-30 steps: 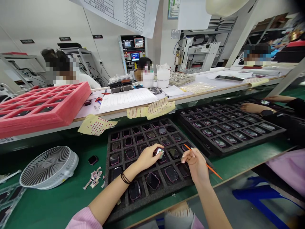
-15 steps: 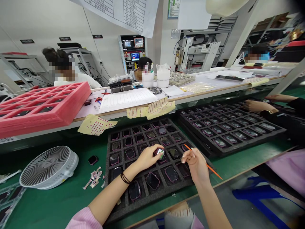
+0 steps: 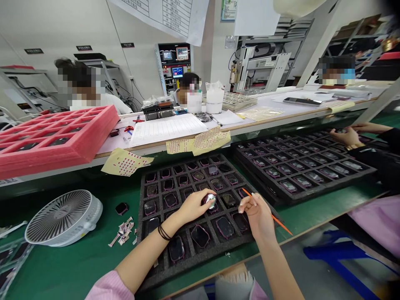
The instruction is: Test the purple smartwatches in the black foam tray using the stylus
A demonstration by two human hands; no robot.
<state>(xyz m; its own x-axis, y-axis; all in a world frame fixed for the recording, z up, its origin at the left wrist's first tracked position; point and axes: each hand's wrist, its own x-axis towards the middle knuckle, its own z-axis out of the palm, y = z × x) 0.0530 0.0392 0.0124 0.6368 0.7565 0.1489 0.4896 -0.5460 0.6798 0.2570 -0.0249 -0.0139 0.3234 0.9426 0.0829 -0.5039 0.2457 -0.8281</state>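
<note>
Above the middle of a dark foam tray [image 3: 195, 256], my left hand [image 3: 195, 206] grips a small smartwatch case [image 3: 211, 201] between thumb and fingers; its upturned face shows white and green. My right hand [image 3: 259, 216] is closed around a thin orange stick [image 3: 282, 225], which slants across the palm with one end up near the fingertips. This hand hovers by the tray's right side, apart from the held watch case. Several dark watch cases with purplish rims, such as one watch case [image 3: 200, 236], lie in the tray's compartments.
A white round fan [image 3: 64, 218] stands at left, near a loose watch case [image 3: 121, 208] and paper scraps [image 3: 123, 233]. Further trays [image 3: 300, 200] lie at right, where a co-worker's hands [image 3: 346, 137] work. A shelf with a pink foam tray [image 3: 84, 143] runs above.
The watch case in my left hand has tilted slightly, and its face catches more light. My right hand and the orange stick stay nearly still. The co-worker's hand has lifted a piece at right.
</note>
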